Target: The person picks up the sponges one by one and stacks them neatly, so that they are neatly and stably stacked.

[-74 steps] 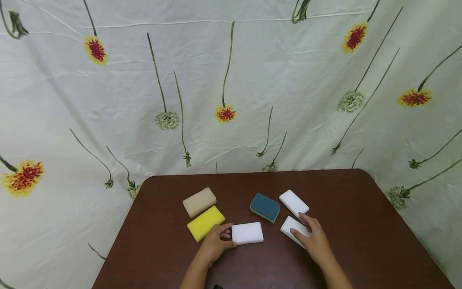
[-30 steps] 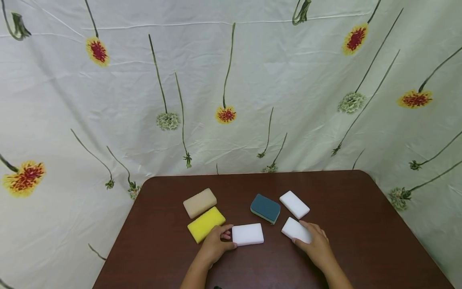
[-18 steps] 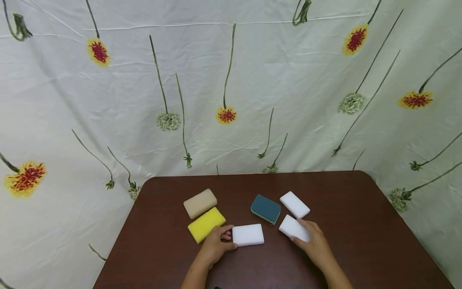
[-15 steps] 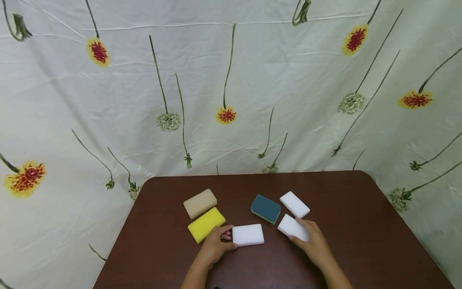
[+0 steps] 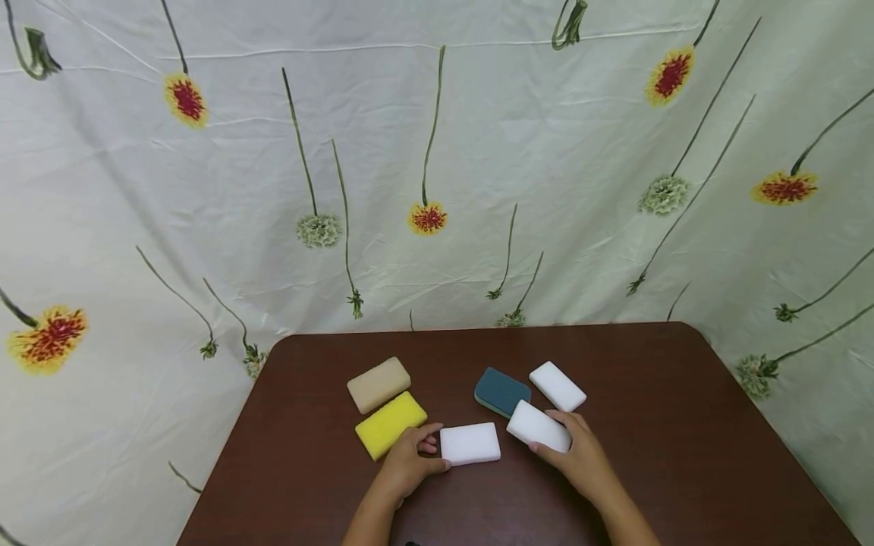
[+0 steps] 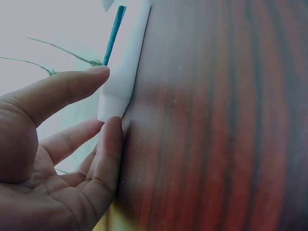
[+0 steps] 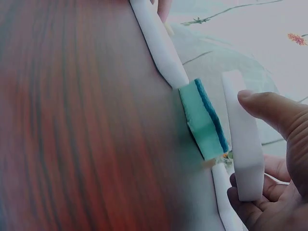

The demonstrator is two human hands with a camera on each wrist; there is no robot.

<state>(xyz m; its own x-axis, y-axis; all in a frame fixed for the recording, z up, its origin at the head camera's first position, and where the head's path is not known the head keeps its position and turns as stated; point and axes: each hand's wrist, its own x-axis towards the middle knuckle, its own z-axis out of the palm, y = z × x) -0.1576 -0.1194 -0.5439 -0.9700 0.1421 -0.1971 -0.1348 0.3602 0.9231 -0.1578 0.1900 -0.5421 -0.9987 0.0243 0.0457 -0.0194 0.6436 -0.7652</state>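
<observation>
My right hand [image 5: 580, 459] grips a white sponge [image 5: 538, 426] by its right end. Thumb and fingers lie on opposite sides, and in the right wrist view the white sponge [image 7: 246, 144] is raised off the table. In the head view it overlaps the near corner of a dark blue scouring sponge [image 5: 500, 388], which has a light green layer. My left hand [image 5: 404, 464] holds the left end of another white sponge [image 5: 471, 443] lying flat on the table. Its thumb and index finger are at the two corners of that end, shown close up on the white sponge [image 6: 126, 57].
A third white sponge [image 5: 557, 386] lies right of the blue one. Touching or nearly touching, a yellow sponge [image 5: 389, 425] and a beige sponge [image 5: 378, 384] lie left on the brown table [image 5: 683, 455]. Behind hangs a white flowered cloth [image 5: 478, 136].
My right hand has taken hold of the right-hand white sponge, lifted it and carried it left toward the blue sponge. The left hand has stayed at its sponge.
</observation>
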